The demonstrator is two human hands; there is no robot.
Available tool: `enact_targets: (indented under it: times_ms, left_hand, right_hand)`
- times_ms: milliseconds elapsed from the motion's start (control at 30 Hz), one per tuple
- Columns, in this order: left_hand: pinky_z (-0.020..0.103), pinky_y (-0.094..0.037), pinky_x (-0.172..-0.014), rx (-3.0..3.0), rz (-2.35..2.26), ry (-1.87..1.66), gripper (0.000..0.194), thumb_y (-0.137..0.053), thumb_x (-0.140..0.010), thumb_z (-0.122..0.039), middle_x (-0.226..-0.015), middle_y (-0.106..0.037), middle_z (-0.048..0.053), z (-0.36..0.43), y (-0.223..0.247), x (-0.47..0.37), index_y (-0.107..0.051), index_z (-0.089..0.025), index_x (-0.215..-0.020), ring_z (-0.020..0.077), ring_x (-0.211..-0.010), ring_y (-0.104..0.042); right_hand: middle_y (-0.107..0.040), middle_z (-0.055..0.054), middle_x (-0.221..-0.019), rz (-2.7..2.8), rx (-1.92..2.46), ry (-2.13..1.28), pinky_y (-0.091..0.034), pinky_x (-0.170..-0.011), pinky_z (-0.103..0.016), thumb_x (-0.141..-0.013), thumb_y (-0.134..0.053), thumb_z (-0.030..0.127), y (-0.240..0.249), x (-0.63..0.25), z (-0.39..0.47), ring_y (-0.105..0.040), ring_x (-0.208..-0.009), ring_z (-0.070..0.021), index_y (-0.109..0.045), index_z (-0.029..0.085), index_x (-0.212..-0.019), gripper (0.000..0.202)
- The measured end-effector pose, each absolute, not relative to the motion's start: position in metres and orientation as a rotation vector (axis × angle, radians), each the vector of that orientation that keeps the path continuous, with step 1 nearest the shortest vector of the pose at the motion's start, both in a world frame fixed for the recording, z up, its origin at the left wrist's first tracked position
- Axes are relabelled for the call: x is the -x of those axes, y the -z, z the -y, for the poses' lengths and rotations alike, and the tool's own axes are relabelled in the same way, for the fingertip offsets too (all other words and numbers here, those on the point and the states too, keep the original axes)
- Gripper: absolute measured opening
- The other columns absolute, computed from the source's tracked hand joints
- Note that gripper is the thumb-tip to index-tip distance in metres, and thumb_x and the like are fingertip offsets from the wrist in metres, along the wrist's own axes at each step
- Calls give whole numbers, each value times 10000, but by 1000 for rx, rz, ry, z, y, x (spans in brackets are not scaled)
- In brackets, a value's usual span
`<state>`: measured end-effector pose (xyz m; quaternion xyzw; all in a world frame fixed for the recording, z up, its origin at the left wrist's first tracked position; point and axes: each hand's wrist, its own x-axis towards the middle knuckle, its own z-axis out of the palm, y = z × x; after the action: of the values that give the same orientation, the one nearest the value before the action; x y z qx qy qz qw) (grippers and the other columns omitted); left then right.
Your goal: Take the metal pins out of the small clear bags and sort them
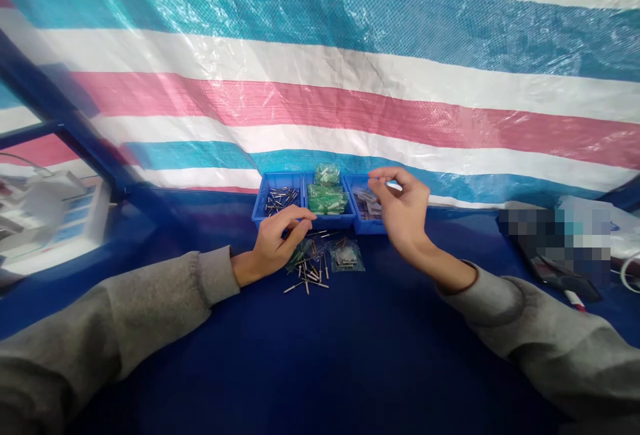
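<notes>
Far left of the middle bin (341, 223): slanting blue frame (83, 111), pale boxy equipment (53, 215) beyond it, blurred. Striped sheet (320, 105) behind the bin: woven plastic, creased, glossy, in teal, white and pink bands. Grey sleeve, soft matte knit, leads to the left hand (277, 240), which is just left of and nearer than the middle bin. Thumb and forefinger bent, narrow gap at the tips; cannot tell whether anything is pinched. Left bin (281, 177), smooth blue plastic, adjoins the middle one and holds thin metal pins (283, 201), dark and silvery, jumbled.

Middle bin: same blue plastic, heaped with crinkled green-tinted packets (327, 200). In front of it, loose pins (313, 276) fan out on the dark blue tabletop (320, 355): slender shanks, thicker pale sleeves on some. Just right of these, a clear packet (346, 256), flat, shiny, pale pieces inside.

Right bin (370, 227) adjoins the middle one; clear packets (365, 203) in it. Right hand (404, 211) above its right part, thumb and forefinger nearly meeting; cannot tell if they hold anything. Far right of the middle bin: white plastic bag (620, 231), its blue mark unreadable, beside a pixelated patch.
</notes>
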<state>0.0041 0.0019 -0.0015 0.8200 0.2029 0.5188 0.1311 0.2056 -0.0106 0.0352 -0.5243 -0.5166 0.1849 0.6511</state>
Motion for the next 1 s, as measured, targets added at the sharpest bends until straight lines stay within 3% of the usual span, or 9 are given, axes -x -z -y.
enact_targets:
  times_ms: [100, 200, 367, 533, 800, 1000]
  left_hand:
    - [142, -388, -423, -2374, -598, -1512, 115, -469, -869, -153, -743, -605, 10, -2, 2, -4, -577, -136, -905, 10, -428, -439]
    - [143, -415, -455, -2374, -607, -1518, 117, -466, -872, -163, -765, -618, 15, -1, 2, -4, -576, -140, -905, 23, -471, -499]
    - [153, -446, -492, -2378, -655, -1508, 121, -466, -871, -173, -785, -633, 25, 0, 1, -3, -581, -140, -886, 44, -530, -554]
    - [152, -462, -503, -2386, -661, -1513, 122, -471, -870, -182, -801, -641, 34, 0, 2, -3, -584, -138, -884, 53, -566, -577]
    - [151, -448, -483, -2370, -638, -1521, 115, -477, -866, -171, -761, -632, 21, 0, 2, -4, -587, -139, -880, 37, -498, -537]
    - [156, -491, -532, -2326, -639, -1536, 107, -474, -866, -156, -786, -633, 30, 1, 1, -4, -579, -140, -885, 69, -620, -611]
  right_hand:
    - [-506, 40, -545, 1548, 1256, -485, -335, -453, -210, -726, -560, 209, -36, -197, 20, -432, -453, -70, -616, 161, -700, 79]
    - [-584, 4, -539, 2053, 1461, -335, -327, -504, -235, -746, -549, 189, -34, -190, 28, -490, -503, -101, -650, 160, -648, 144]
    - [-683, -59, -712, 2482, 1643, -29, -301, -519, -251, -803, -505, 212, -26, -181, 34, -583, -601, -157, -687, 177, -810, 185]
    - [-689, -73, -768, 2551, 1729, 10, -287, -507, -247, -843, -451, 209, -19, -178, 34, -612, -637, -173, -651, 176, -882, 206]
    - [-681, -68, -734, 2567, 1612, 34, -249, -480, -256, -838, -467, 177, -9, -181, 28, -601, -607, -157, -638, 166, -847, 172]
    - [-676, -63, -690, 2457, 1467, 46, -283, -480, -263, -848, -477, 201, -6, -179, 34, -592, -560, -164, -619, 147, -848, 152]
